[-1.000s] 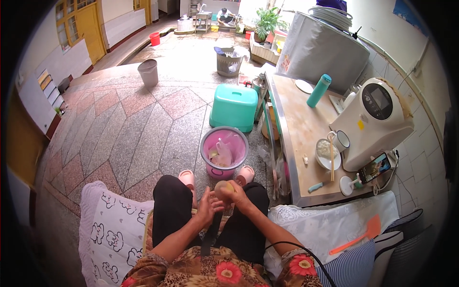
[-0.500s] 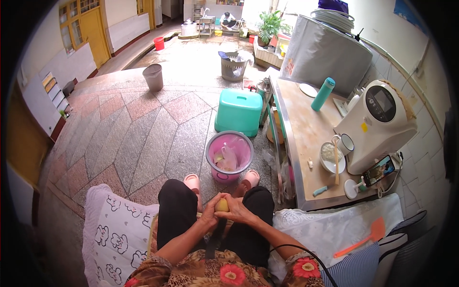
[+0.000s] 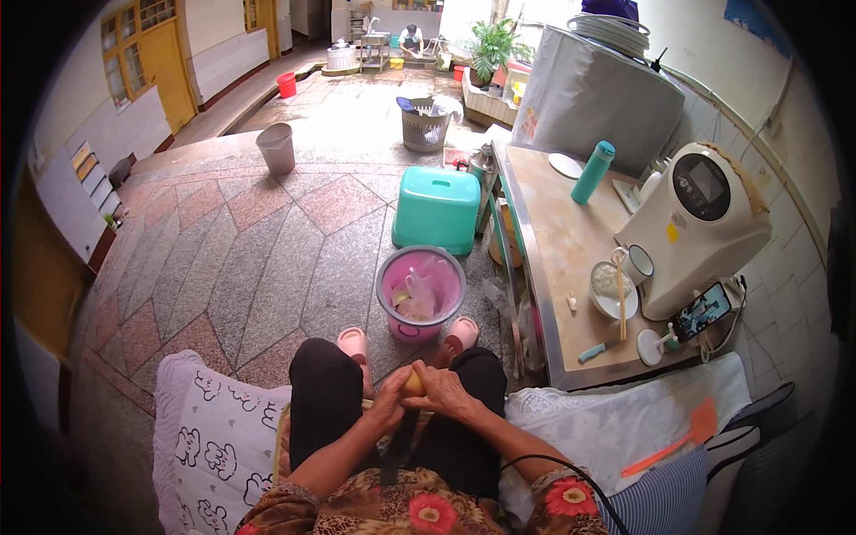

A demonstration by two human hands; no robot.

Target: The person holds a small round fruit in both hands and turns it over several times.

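While hands (image 3: 419, 397) clasp perhaps a potato (image 3: 412, 384), granite floor (image 3: 267, 259), pink bucket (image 3: 420, 292), steel counter (image 3: 553, 259).

Pink bucket (image 3: 420, 290) with pink liner. Teal stool (image 3: 437, 209). Teal bottle (image 3: 592, 172) on pale wood tabletop (image 3: 553, 259). Pink slippers (image 3: 353, 343). Black trousers (image 3: 325, 410). Floral sleeves, red on brown. White cushion (image 3: 201, 437) with black bear outlines. Yellow item (image 3: 413, 383). Red pail (image 3: 286, 85).

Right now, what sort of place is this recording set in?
Most likely a home kitchen and living area opening onto a courtyard. A long counter carries a white kitchen appliance and a bowl, and a lined pink bucket stands on the stone-tiled floor.
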